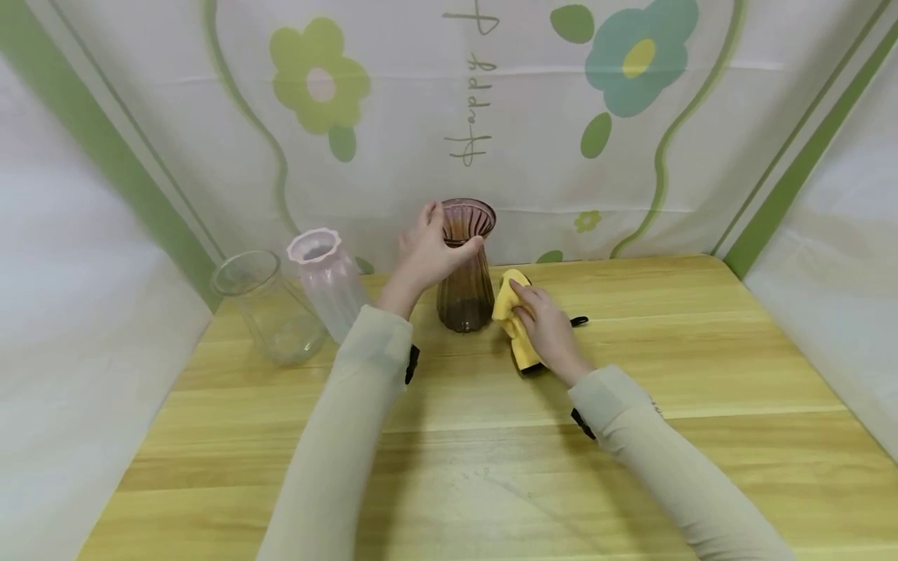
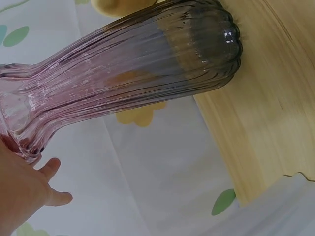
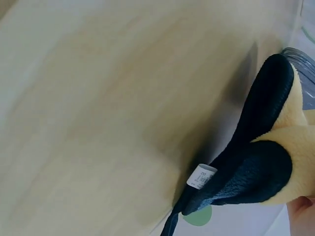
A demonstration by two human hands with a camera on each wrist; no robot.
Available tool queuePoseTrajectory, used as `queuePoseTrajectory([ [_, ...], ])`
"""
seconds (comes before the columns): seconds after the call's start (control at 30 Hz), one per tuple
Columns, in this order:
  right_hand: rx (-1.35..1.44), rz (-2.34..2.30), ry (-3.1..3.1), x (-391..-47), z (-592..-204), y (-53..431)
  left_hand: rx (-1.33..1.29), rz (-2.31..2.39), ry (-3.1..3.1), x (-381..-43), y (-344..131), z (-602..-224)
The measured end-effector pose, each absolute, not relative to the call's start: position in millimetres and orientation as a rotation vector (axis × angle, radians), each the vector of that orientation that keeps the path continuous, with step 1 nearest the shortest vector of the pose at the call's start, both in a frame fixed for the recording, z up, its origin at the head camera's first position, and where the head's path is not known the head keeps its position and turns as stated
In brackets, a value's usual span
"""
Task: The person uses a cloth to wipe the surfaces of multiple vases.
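Observation:
A ribbed glass vase [image 1: 466, 292], pinkish at its flared mouth and smoky brown below, stands upright near the table's back edge. My left hand [image 1: 426, 253] grips its rim, thumb and fingers around the mouth. The left wrist view shows the whole vase [image 2: 133, 69] lengthwise, with part of my left hand [image 2: 22, 189] at its mouth. Just right of the vase, my right hand [image 1: 552, 329] holds a bunched yellow cloth [image 1: 514, 315] with black parts. In the right wrist view this fleecy cloth [image 3: 266, 164] shows a white label and a black strap.
Left of my left hand stand a pink-white vase [image 1: 330, 284] with a scalloped rim and a clear glass vase [image 1: 270, 312]. Behind the wooden table [image 1: 701, 343] hangs a white curtain [image 1: 512, 117] with printed flowers.

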State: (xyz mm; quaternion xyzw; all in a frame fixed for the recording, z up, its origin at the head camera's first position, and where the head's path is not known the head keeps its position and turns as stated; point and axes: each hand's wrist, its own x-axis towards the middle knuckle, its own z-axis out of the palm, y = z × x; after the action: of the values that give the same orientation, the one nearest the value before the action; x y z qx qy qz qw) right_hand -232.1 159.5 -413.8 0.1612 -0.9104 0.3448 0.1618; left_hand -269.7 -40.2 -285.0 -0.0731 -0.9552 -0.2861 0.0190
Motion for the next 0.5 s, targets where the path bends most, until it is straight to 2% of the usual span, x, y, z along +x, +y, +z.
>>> queuePoseTrajectory([
  [0.5,0.451,1.064,-2.548,-229.3,-405.8,160.3,-0.098,-0.776,-2.982,-280.3,-40.4,-281.7],
])
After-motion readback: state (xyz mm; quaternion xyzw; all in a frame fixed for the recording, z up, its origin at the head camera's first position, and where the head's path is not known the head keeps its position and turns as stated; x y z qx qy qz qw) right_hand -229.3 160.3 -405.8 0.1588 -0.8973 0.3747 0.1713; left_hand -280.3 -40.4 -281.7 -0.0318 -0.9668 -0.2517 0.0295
